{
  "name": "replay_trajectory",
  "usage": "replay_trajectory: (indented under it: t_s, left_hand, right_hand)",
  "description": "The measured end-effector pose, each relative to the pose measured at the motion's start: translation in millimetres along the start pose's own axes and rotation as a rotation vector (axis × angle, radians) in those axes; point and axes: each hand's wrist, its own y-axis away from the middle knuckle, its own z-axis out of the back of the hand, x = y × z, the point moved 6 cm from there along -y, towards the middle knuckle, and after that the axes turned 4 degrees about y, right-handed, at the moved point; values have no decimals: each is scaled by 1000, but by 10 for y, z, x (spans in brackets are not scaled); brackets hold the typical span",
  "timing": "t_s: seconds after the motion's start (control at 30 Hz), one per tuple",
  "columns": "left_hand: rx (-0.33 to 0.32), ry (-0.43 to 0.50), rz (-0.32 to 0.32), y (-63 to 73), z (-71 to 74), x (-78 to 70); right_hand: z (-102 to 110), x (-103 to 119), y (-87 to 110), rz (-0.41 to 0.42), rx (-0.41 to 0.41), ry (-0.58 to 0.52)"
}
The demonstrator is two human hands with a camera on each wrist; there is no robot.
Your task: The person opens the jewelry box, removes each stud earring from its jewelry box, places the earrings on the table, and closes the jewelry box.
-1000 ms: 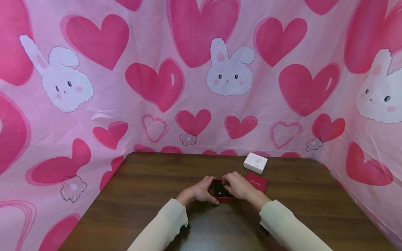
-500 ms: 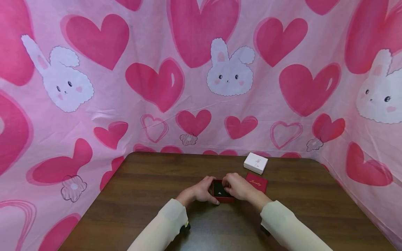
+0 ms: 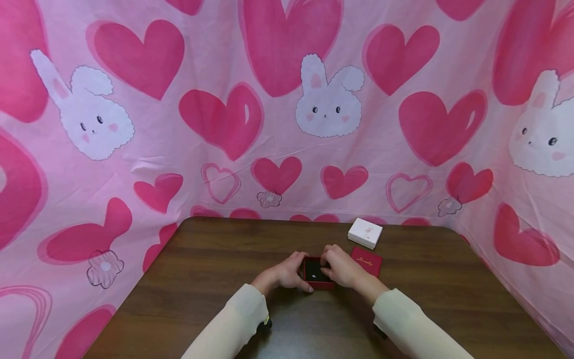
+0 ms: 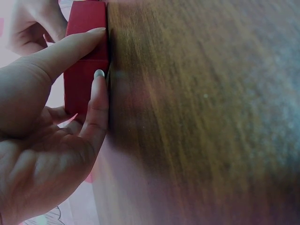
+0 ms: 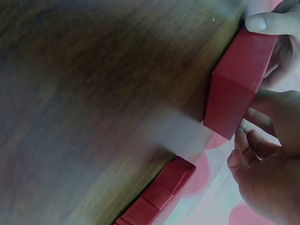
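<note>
An open red jewelry box with a black inner pad sits on the table. My left hand grips its left side, the thumb along the front wall and a finger against the side wall. A small silver piece, too tiny to identify, shows on the pad. Over the box's right part, my right hand has its curled fingertips down at the pad. In the right wrist view its thumb and index reach behind the box wall, so I cannot tell what they pinch.
Just right of my right hand lies the red box lid with gold lettering and a ribbon bow. Behind the lid stands a white box near the back edge of the brown wooden table. A pink curtain hangs behind.
My right hand has shifted slightly rightward and up over the pad. My left hand and the box stay in place.
</note>
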Motion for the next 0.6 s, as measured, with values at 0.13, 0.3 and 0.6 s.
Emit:
replay_trajectory:
  t_s: [0.13, 0.3, 0.6]
  left_hand:
    - [3, 6, 2, -7, -4, 9]
    - [8, 12, 7, -4, -7, 12]
    - [5, 9, -1, -5, 1, 3]
  right_hand:
    - [-10, 1, 6, 2, -6, -11]
    - [-18, -3, 9, -11, 6, -35]
    - [16, 8, 20, 55, -3, -11]
